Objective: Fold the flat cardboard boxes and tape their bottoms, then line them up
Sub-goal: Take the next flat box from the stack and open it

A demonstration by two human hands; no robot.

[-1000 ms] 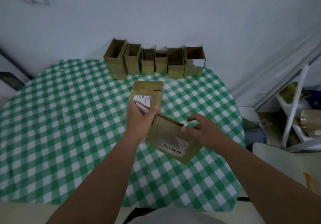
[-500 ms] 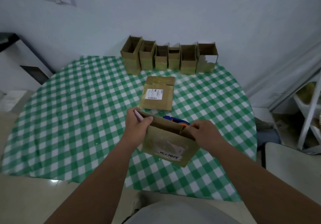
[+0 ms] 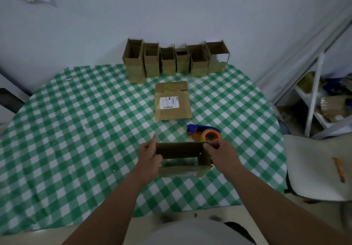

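Six folded cardboard boxes (image 3: 176, 60) stand upright in a row along the far edge of the worktop (image 3: 76, 121), touching or just beside one another, their open tops up and their backs near the wall (image 3: 171, 12). Nearer than the row, around the middle of the worktop, a flat cardboard box (image 3: 173, 101) lies with a white printed label (image 3: 169, 102) facing up and tape across its far end. Between that flat piece and the hands sits a tape dispenser (image 3: 204, 133), blue with an orange roll, resting on the green-and-white checked cloth.

Close to the near edge, a box being opened (image 3: 181, 159) stands on the worktop with its open top towards the camera, so its dark inside shows. Left hand (image 3: 149, 154) grips the left side of this box: its fingers (image 3: 154, 140) lie partly straight along the far left corner while the thumb curls over the rim. Right hand (image 3: 222, 154) pinches the far right corner of the rim between thumb and curled fingers, just beside the orange roll. Both forearms reach in from the near edge.

Off the right edge stands a white chair (image 3: 314, 168) with a small orange object on its seat; behind it, a white shelf rack (image 3: 312, 100) holds blurred clutter.
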